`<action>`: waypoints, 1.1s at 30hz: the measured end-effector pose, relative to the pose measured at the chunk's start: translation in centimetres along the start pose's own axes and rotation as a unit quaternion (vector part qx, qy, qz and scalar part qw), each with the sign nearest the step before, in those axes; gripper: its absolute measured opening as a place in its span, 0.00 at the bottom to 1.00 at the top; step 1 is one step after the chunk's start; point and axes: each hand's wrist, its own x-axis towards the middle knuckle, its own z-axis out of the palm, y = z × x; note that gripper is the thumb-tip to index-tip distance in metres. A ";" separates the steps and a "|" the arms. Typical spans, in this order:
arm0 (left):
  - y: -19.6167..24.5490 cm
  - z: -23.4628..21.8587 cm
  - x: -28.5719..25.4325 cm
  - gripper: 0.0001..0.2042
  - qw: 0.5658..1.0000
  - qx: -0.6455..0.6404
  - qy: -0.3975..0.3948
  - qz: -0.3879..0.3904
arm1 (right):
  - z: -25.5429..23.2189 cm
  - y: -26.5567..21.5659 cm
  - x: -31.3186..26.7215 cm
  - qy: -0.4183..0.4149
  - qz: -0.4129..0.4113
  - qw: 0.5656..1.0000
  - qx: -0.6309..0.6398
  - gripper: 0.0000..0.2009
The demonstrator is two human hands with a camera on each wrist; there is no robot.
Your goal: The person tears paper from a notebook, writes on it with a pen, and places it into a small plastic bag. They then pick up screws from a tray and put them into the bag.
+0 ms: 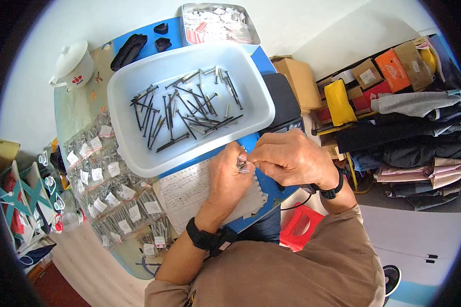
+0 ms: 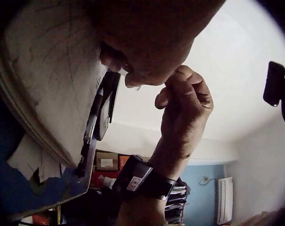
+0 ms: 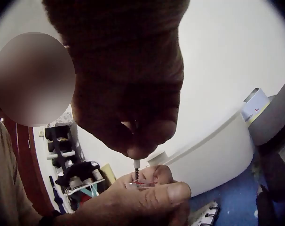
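1. Screw, dark-threaded and pale at its upper end, stands roughly upright between your two hands in the right wrist view, its top meeting your right fingertips.
2. Your right hand pinches the small piece between thumb and bent fingers, knuckles raised, just beside its partner.
3. Your left hand curls its fingers and thumb around a clear plastic bag with a thin red line; bright metal shows at the grip in the head view. How many pieces it holds, you cannot tell.
4. Both hands work above an open notebook filled with handwriting, close to the near edge of a pale plastic tub.
5. Inside the tub, long screws, dark and silvery, lie scattered at every angle.
6. To your left, filled packets with white labels spread in rows over the table's side.
7. Beyond the tub, a tin of paper slips sits on the blue tabletop, near a black tray; a lidded white mug stands farther left.
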 end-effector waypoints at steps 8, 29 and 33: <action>1.0 -0.4 0.3 0.12 1.000 0.002 -0.002 -0.019 | 0.1 0.8 0.5 -0.008 -0.011 0.999 -0.042 0.10; 0.5 0.0 0.3 0.11 1.000 0.017 0.003 -0.006 | 1.1 0.8 0.8 -0.073 0.045 0.996 -0.012 0.06; 0.4 0.1 0.4 0.11 1.000 -0.002 0.015 -0.011 | -0.2 2.3 2.9 -0.082 -0.004 0.996 -0.017 0.05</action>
